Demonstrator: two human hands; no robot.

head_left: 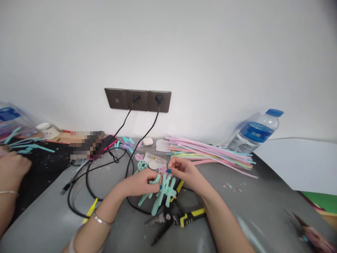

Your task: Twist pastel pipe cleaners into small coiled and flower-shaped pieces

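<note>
My left hand is closed around mint-green pipe cleaners, bent into leaf-like loops that hang below the fingers. Thumb and forefinger of my right hand pinch a small lilac pipe-cleaner flower, just above the green pieces. Under both hands lie pliers with black and yellow handles, their jaws apart. Beyond my left hand rest a mint pipe-cleaner flower and a pink one. How the lilac flower joins the green pieces is hidden by the fingers.
Loose pastel pipe cleaners lie at the back right, near a tilted water bottle. Black cables loop across the left side from wall sockets. Scissors lie at lower right. Another person's hand is at far left.
</note>
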